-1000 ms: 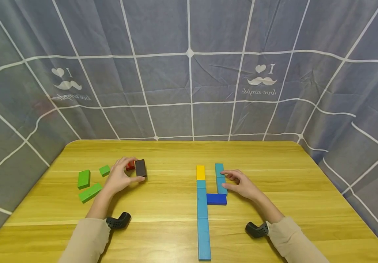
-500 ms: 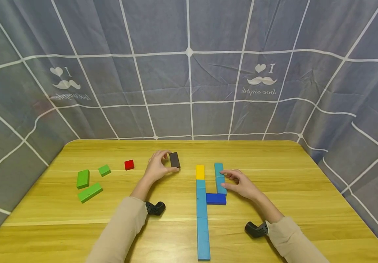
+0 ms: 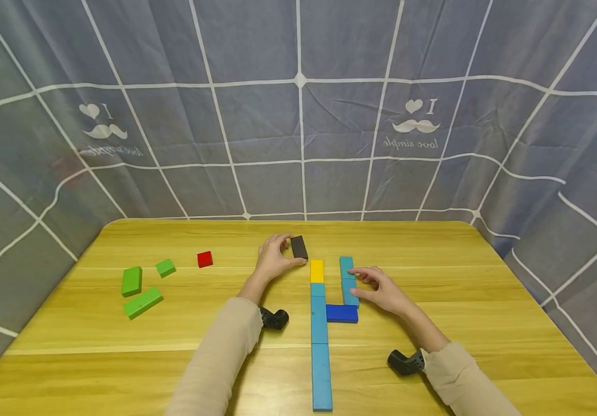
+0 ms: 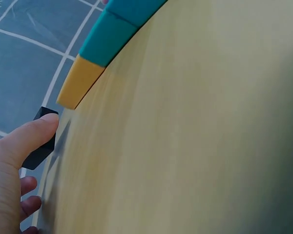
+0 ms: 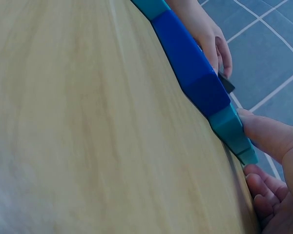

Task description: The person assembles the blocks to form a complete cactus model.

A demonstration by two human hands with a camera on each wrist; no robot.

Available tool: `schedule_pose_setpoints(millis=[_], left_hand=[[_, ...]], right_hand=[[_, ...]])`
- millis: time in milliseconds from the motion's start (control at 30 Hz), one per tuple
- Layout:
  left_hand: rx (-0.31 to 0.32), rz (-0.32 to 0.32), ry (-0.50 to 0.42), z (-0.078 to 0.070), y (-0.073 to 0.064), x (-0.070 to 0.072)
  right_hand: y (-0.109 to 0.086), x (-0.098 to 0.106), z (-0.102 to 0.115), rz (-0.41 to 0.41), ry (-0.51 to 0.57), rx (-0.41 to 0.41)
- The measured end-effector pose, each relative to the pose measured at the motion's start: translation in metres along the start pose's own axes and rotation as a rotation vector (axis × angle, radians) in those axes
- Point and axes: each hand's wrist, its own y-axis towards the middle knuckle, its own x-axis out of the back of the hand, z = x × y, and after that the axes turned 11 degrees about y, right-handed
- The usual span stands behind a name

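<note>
My left hand (image 3: 272,261) pinches a black rectangular block (image 3: 299,248) between thumb and fingers, just beyond and left of a yellow block (image 3: 316,271). In the left wrist view the thumb lies along the black block's near side. The yellow block heads a line of light blue blocks (image 3: 319,320) running toward the person. A dark blue block (image 3: 342,314) branches right from that line. From its right end, two light blue blocks (image 3: 349,287) extend away. My right hand (image 3: 381,292) rests beside these two, thumb and index fingertips at their right side, fingers loosely bent.
On the left of the wooden table (image 3: 96,346) lie several green blocks (image 3: 143,303) and a small red block (image 3: 204,259). A grey curtain with white lines (image 3: 257,127) hangs behind the table's far edge. Each wrist carries a black device (image 3: 405,363).
My left hand has carried the black block rightward, from beside the red block to near the yellow one. The red block is now uncovered. My right hand stays where it was.
</note>
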Motion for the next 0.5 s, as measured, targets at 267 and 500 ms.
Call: schedule_pose_setpoints(millis=[267, 500], left_hand=[[0.009, 0.024, 0.042, -0.009, 0.007, -0.010], [0.034, 0.056, 0.095, -0.011, 0.009, -0.011]], right_hand=[[-0.006, -0.003, 0.030, 0.004, 0.007, -0.003], [-0.008, -0.004, 0.037, 0.009, 0.010, -0.012]])
